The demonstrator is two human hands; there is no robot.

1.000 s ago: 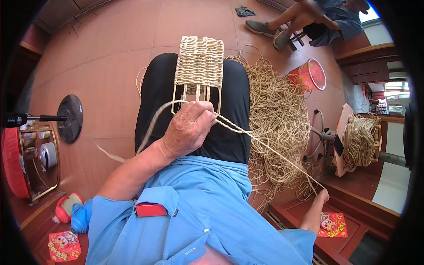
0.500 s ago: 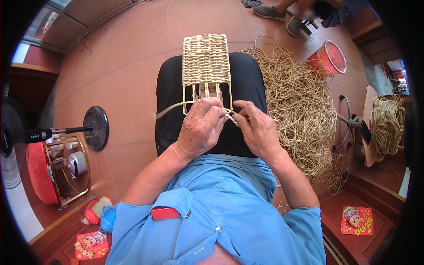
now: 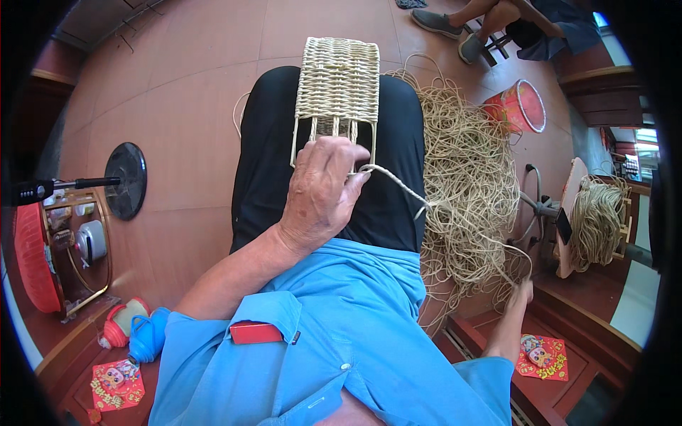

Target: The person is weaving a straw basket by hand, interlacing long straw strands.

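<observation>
A box-like piece of tan wickerwork (image 3: 338, 78) rests on my black-trousered lap, its near end showing bare frame bars. My left hand (image 3: 323, 177) is closed over those bars and pinches a tan cord (image 3: 398, 181) where it comes off the frame; the fingers cover the join. From there the cord runs out to the right past my thigh, with a kink or loop partway. Far out at the lower right, my right hand (image 3: 523, 292) is closed on the cord's drawn-out length, its fingers small and partly hidden.
A big tangled heap of cord (image 3: 465, 177) lies on the floor at my right. Beyond it stand a red bucket (image 3: 522, 106) and a chair (image 3: 572, 213) holding more cord. A fan's round base (image 3: 126, 181) is at left. Another person's legs (image 3: 490, 18) show at the top right.
My right hand has left the wickerwork and swung far out to the lower right, drawing the cord with it. The loose cord end at left is gone from beside my left hand, which stays at the frame.
</observation>
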